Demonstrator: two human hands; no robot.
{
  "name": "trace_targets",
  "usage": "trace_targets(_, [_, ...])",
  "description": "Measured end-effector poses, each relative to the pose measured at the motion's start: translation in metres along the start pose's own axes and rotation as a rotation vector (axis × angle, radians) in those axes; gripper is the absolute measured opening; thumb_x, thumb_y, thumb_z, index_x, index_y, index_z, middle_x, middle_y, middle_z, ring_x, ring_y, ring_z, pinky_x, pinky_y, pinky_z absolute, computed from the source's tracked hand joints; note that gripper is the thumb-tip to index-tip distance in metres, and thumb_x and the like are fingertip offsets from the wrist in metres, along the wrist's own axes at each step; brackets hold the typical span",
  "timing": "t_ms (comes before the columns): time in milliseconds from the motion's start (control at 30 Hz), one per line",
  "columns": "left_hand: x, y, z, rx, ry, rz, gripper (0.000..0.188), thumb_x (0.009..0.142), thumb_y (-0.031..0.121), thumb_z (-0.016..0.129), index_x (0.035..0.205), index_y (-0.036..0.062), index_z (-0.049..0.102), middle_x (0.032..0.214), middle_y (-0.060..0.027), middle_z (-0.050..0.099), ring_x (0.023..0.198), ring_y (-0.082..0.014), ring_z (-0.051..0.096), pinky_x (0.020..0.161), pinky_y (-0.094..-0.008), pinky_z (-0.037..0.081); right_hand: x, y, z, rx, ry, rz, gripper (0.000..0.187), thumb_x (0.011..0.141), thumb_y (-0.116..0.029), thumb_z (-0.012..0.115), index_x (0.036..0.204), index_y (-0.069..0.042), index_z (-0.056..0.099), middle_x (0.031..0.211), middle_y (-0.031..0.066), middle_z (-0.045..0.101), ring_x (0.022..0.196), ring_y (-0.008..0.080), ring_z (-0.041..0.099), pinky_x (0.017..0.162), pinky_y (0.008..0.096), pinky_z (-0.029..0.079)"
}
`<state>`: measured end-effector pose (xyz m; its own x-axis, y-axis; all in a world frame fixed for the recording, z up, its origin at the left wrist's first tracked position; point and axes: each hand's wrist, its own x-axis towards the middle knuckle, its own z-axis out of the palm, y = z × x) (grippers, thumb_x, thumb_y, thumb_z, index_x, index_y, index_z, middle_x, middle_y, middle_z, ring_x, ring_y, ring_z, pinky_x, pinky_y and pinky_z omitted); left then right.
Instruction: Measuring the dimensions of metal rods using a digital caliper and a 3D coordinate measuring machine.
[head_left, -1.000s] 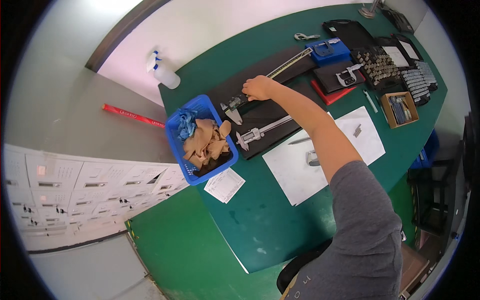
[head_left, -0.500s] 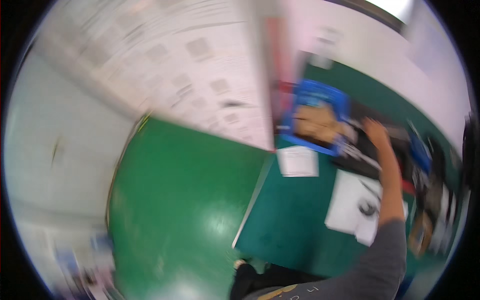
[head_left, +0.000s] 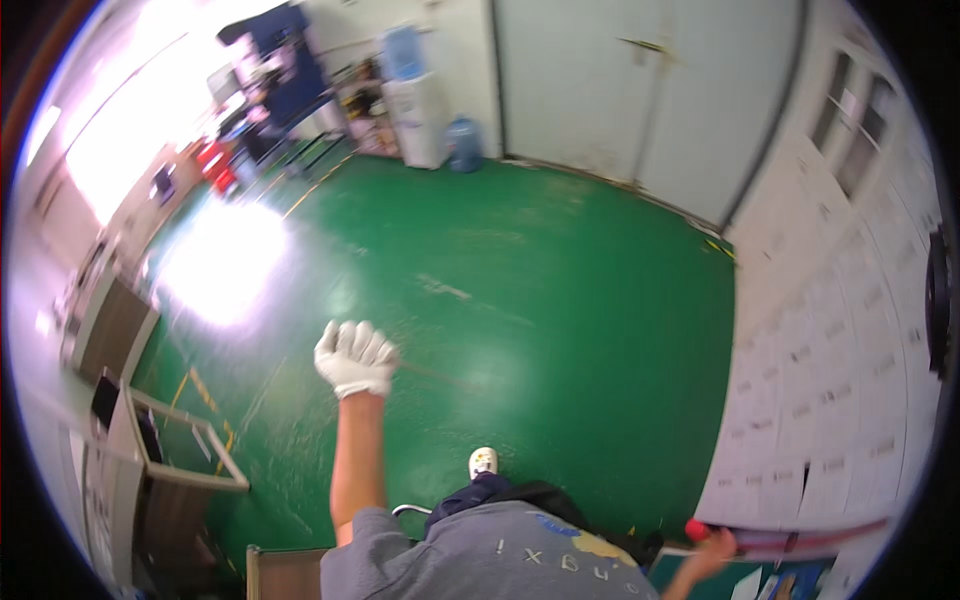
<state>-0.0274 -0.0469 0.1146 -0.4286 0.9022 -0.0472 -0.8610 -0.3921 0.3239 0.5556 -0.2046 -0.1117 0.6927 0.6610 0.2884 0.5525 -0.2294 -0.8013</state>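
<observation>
My left hand (head_left: 357, 357), in a white knitted glove, is raised over the green floor with its fingers curled into a fist. A faint thin line runs out from its right side; I cannot tell if it is something held or a mark on the floor. Low at the right, my bare right hand (head_left: 710, 555) is partly blurred beside the edge of a green-topped table (head_left: 675, 572). A small red rounded thing (head_left: 697, 530) shows at its fingers, seemingly gripped; its kind cannot be made out.
White cabinets (head_left: 800, 420) line the right, and a grey double door (head_left: 600, 90) stands ahead. A water dispenser (head_left: 413, 115) and a blue water bottle (head_left: 463, 143) are at the far wall. Desks (head_left: 110, 325) stand at the left. White papers (head_left: 747, 585) lie on the green-topped table.
My view has swung from the table with the blue bin to the open floor and door. My right hand has left the bin's side; my gloved left hand has come into view.
</observation>
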Motion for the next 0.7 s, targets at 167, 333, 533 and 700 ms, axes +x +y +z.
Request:
trace_targets(167, [0.041, 0.048, 0.023, -0.239, -0.320, 0.152, 0.033, 0.077, 0.018, 0.037, 0.046, 0.0142, 0.024, 0.043, 0.0028, 0.019, 0.036, -0.0095, 0.014, 0.037, -0.0246, 0.013, -0.046, -0.332, 0.233, 0.454, -0.944, -0.587, 0.013, 0.079, -0.008, 0.050, 0.088, -0.001, 0.057, 0.080, 0.0100, 0.056, 0.073, 0.0187, 0.054, 0.066, 0.0263, 0.043])
trace_targets(333, [0.069, 0.100, 0.001, -0.366, -0.200, 0.335, 0.032, 0.073, 0.014, 0.041, 0.045, 0.0136, 0.025, 0.043, 0.0027, 0.021, 0.036, -0.0092, 0.015, 0.037, -0.0238, 0.015, -0.079, -0.521, 0.325, 0.599, -1.434, -0.949, 0.018, 0.081, -0.014, 0.043, 0.076, -0.002, 0.054, 0.066, 0.0100, 0.051, 0.060, 0.0238, 0.050, 0.056, 0.0304, 0.039])
trace_targets(533, [0.114, 0.114, -0.013, -0.338, -0.237, 0.413, 0.035, 0.077, 0.019, 0.039, 0.046, 0.0130, 0.026, 0.044, 0.0022, 0.022, 0.036, -0.0101, 0.017, 0.038, -0.0244, 0.018, -0.084, -0.570, 0.382, 0.737, -1.769, -0.870, 0.022, 0.081, -0.016, 0.038, 0.067, -0.002, 0.049, 0.063, 0.0103, 0.049, 0.057, 0.0253, 0.048, 0.053, 0.0317, 0.038])
trace_targets(700, [0.179, 0.150, -0.011, -0.285, -0.338, 0.436, 0.035, 0.079, 0.019, 0.039, 0.047, 0.0122, 0.028, 0.046, 0.0016, 0.025, 0.038, -0.0102, 0.021, 0.039, -0.0247, 0.019, -0.092, -0.627, 0.445, 0.821, -1.845, -0.874, 0.024, 0.082, -0.017, 0.037, 0.065, -0.002, 0.047, 0.059, 0.0102, 0.046, 0.053, 0.0237, 0.046, 0.050, 0.0307, 0.036])
